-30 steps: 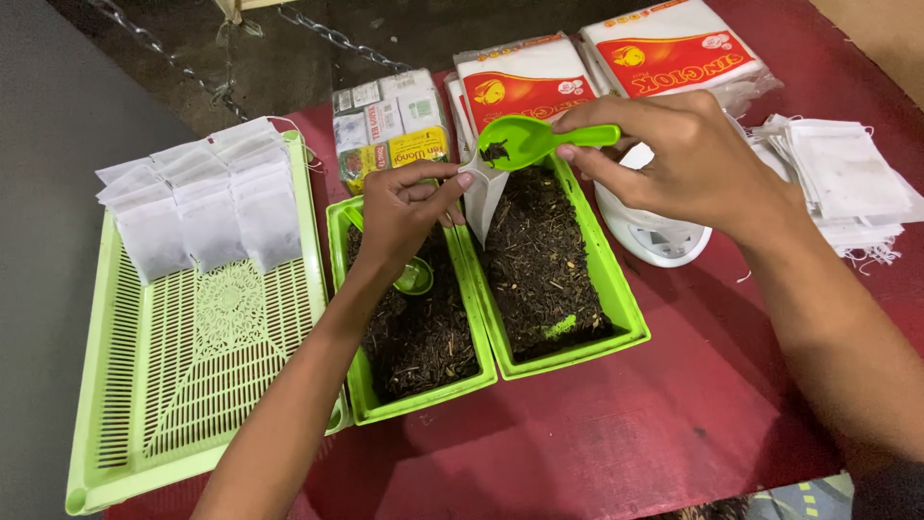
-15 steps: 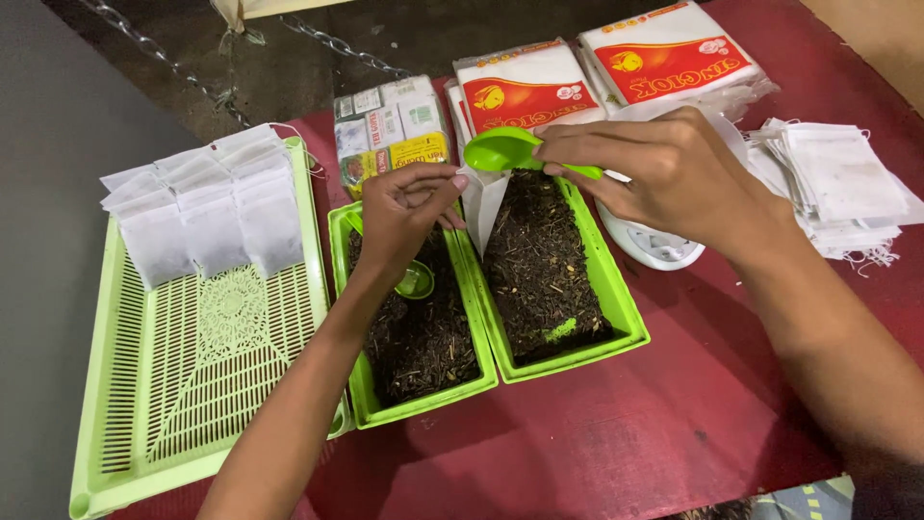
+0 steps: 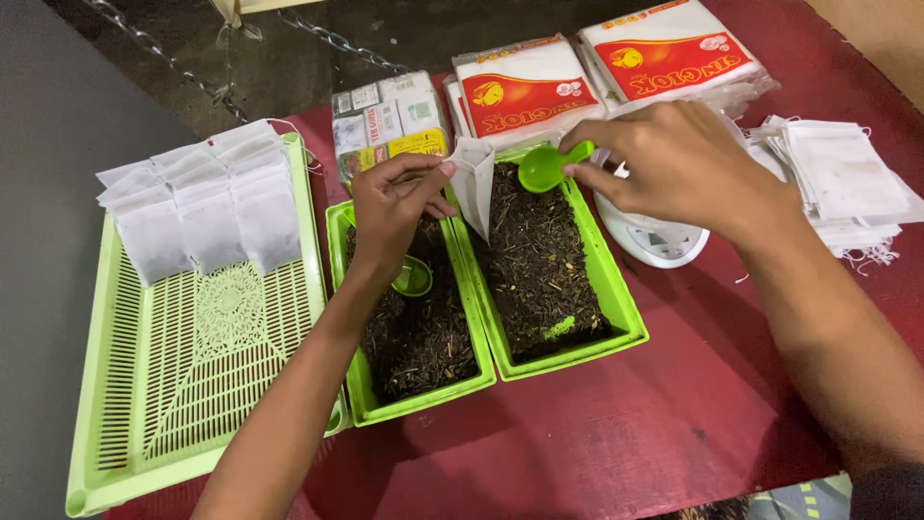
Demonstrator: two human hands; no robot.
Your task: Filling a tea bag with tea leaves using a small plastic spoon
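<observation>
Left hand (image 3: 390, 207): raised over the left green tray (image 3: 358, 404) of dark loose leaf, thumb and fingers pinched on the upper edge of a small white filter bag (image 3: 475, 188), which hangs open-mouthed above the wall between the two leaf trays. Right hand (image 3: 679, 159): fingers closed on the handle of a green plastic scoop (image 3: 549, 169), bowl turned toward the bag's mouth and just beside it, not visibly touching; whether the bowl carries leaf cannot be told. Right green tray (image 3: 626, 323): filled with dark loose leaf, a small green piece lying in it near the front. Second green scoop (image 3: 414, 279): resting on the leaf in the left tray, below the left wrist. Large slotted green tray (image 3: 144, 424): far left, holding rows of filled white bags (image 3: 207, 207) stacked upright at its far end, the near part bare. White scale (image 3: 654, 241): just right of the right tray, partly under the right hand. Stack of flat empty white bags (image 3: 842, 178): far right, strings trailing. Two red-and-white packets (image 3: 597, 77): at the far edge of the red tablecloth (image 3: 616, 443). Small wrapped pack with mixed labels (image 3: 390, 120): beyond the left tray.
</observation>
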